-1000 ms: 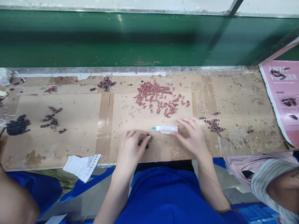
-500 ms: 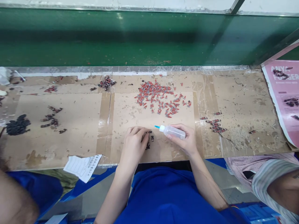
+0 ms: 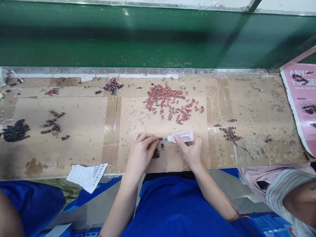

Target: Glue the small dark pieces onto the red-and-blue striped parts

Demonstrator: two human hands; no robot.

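Observation:
My left hand (image 3: 142,149) pinches a small dark piece (image 3: 160,139) between thumb and fingers, just above the cardboard. In my right hand (image 3: 192,149) is a clear squeeze bottle (image 3: 183,136) with a blue nozzle tip, tilted to the left. Its tip points at the small dark piece and is at or very close to it; contact cannot be made out. Under and beside my left fingers lie another dark piece (image 3: 162,146) and a small dark cluster (image 3: 156,153). Beyond both hands spreads a pile of small red pieces (image 3: 165,98).
On the cardboard-covered bench (image 3: 86,131), a black heap (image 3: 16,130) and scattered dark figures (image 3: 53,121) lie left. Red and dark figures (image 3: 230,131) lie right, near a pink poster (image 3: 300,95). A paper slip (image 3: 87,177) overhangs the front edge. People sit on both sides.
My right hand has brought the bottle left and levelled it, so its tip meets or nearly meets the piece. My left hand keeps its pinch. The view has shifted slightly.

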